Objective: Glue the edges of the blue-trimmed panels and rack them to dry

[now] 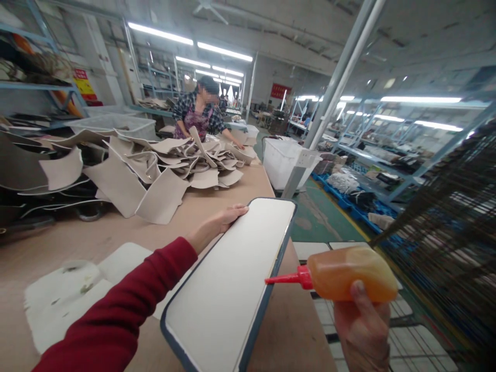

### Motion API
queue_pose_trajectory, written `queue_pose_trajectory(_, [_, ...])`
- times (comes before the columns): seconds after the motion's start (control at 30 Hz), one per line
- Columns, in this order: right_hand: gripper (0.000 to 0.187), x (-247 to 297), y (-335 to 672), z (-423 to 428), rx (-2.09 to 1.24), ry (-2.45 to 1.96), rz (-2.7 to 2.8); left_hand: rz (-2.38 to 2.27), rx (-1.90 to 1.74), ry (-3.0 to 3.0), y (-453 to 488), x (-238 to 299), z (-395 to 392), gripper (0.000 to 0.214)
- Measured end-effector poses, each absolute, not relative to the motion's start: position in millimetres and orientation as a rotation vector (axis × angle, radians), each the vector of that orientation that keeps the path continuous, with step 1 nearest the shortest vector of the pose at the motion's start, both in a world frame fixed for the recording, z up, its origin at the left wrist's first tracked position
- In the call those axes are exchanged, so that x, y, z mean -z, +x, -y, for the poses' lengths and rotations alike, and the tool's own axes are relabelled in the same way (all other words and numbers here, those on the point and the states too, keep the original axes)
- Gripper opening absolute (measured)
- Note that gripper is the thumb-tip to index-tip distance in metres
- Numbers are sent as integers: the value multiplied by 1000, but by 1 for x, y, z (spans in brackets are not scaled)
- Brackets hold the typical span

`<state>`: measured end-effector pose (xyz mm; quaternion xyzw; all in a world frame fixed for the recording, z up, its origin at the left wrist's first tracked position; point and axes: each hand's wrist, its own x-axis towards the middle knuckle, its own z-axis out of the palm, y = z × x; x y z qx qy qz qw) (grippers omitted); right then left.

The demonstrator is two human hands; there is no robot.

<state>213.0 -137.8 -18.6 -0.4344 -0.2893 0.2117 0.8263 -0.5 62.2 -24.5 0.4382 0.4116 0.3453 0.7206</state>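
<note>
My left hand grips the far left edge of a white rectangular panel with rounded corners and a dark blue border. The panel is held tilted above the table. In my right hand is a squeeze bottle of amber liquid, lying nearly level. Its red nozzle points left, and the tip meets the panel's right edge, near the border. My right thumb presses against the bottle's side; the other fingers are mostly hidden beneath it. White flat pieces lie on the table under my left sleeve.
A heap of beige cut pieces covers the table's far left part. Across the brown table a co-worker reaches into the heap. A white bin stands by a metal post. White panels lie on a rack at right.
</note>
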Motion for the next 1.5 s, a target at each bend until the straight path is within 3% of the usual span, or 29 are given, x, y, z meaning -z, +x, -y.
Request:
queue_pose_trajectory(0.27, [41,15,233,156,-461,-893,597,-914,-764,1002,27,15,-60,5])
queue_pose_trajectory(0.57, [41,15,245,170,-461,-902,611,-967,-749,1029,43,11,-62,19])
queue_pose_trajectory(1.23, [61,22,249,179,-593,-907,590,-1052,-808,974,30,2,-60,16])
queue_pose_trajectory(1.5, [55,25,246,175,-640,-872,527,-1096,-830,908,21,5,-62,12])
